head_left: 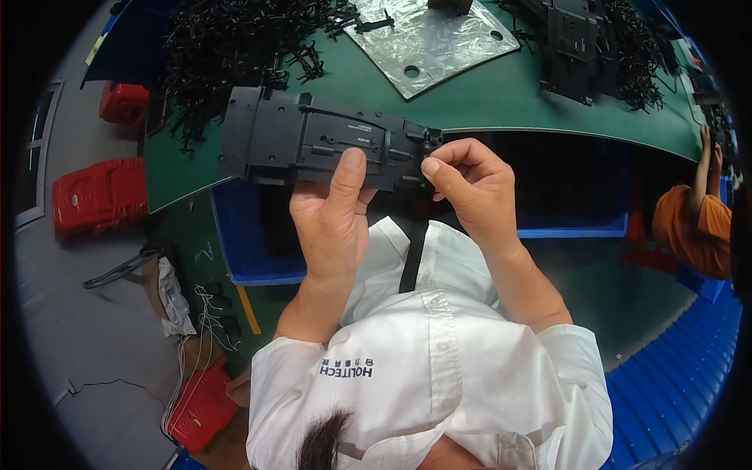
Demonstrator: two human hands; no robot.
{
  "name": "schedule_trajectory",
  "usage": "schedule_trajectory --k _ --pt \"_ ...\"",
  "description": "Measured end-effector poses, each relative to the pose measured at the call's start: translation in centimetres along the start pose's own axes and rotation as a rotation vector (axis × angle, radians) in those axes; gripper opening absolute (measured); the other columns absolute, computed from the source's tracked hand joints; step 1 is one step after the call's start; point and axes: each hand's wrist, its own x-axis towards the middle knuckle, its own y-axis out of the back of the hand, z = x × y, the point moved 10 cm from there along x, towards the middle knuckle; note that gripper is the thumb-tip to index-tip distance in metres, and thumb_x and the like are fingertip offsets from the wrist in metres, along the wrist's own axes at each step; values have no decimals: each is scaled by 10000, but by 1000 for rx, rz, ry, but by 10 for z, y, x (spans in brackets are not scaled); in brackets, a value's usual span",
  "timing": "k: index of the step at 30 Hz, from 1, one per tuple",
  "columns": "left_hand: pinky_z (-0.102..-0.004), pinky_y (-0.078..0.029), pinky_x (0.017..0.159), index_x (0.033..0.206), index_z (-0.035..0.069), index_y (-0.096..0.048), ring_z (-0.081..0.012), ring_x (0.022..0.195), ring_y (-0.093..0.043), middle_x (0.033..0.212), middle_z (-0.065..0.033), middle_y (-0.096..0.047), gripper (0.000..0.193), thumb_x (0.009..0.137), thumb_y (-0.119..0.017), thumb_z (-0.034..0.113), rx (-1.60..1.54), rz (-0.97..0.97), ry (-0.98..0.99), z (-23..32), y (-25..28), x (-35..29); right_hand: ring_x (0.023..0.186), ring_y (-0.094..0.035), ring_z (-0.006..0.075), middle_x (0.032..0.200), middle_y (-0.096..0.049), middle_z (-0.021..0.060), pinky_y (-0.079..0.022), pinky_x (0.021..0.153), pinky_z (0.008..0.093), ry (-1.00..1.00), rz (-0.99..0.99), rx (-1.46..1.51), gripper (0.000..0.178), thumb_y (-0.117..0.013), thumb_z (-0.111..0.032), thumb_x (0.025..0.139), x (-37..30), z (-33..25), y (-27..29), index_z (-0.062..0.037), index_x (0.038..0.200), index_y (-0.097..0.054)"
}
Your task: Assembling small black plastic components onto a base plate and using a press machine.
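Note:
My left hand point(333, 215) grips a long black moulded plastic housing point(270, 141) from below, thumb lying across its top face. The housing is held above the near edge of the green table, with its wide block end to the left and its narrower end to the right. Thumb and fingers of my right hand point(478, 184) are pinched together at that narrower end. Whatever is between those fingertips is small, dark and mostly hidden, so I cannot make out what it is.
A heap of small black plastic parts point(227, 59) lies on the green table point(486, 102), beside a silvery plate point(431, 47). More black housings point(570, 51) are stacked at right. Blue bins point(251, 251) stand under the edge. Another person's orange sleeve point(693, 231) shows far right.

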Motion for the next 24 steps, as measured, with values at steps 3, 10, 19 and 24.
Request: schedule_trajectory --k 3,10,19,24 --pt "-330 -537 801 1128 16 -513 -175 930 -593 1046 -81 -579 254 884 -559 72 -23 -5 18 -1 0 1 610 -513 19 697 -589 -14 -421 563 155 30 19 -32 114 -687 -78 772 0 -1 1 -12 810 -602" --pt "-336 -539 800 1127 12 -517 -176 924 -598 1042 -84 -581 255 883 -560 71 -12 -1 17 -1 1 -2 627 -520 19 707 -587 -17 -430 566 159 92 61 -99 113 -678 -61 773 -2 -6 0 -9 810 -585" --pt "-333 -542 791 1130 5 -509 -174 923 -598 1050 -85 -577 263 882 -562 71 0 5 9 0 4 0 603 -531 61 800 -569 39 -447 558 181 550 -41 -364 176 -683 -9 766 -15 -36 -16 -14 936 -641" --pt "-332 -548 785 1116 6 -512 -174 912 -602 1036 -84 -578 250 880 -565 71 -13 5 8 1 3 1 584 -533 71 817 -566 61 -441 515 176 570 -105 -452 208 -699 -18 750 -18 -45 -24 -3 951 -648"
